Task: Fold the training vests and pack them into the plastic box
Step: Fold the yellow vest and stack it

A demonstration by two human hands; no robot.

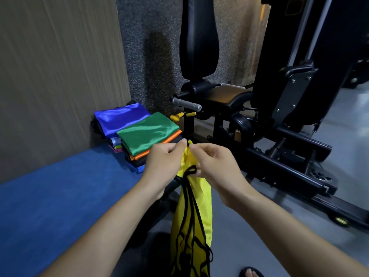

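Note:
A yellow training vest (pixel 191 220) with black trim hangs bunched in front of me, reaching down toward the floor. My left hand (pixel 163 158) pinches its top edge from the left. My right hand (pixel 213 162) pinches the same top edge from the right, close beside the left. Behind my hands, folded vests lie in two stacks on the blue mat: a green one (pixel 147 132) tops the nearer stack over orange and black ones, and a blue one (pixel 119 117) tops the farther stack. No plastic box is in view.
The blue mat (pixel 60 196) runs along a wood-grain wall (pixel 60 66) at the left. A black gym machine (pixel 259 116) with a padded seat and back fills the right and centre. Grey floor (pixel 339 156) lies to the right. A sandalled foot (pixel 251 272) shows at the bottom.

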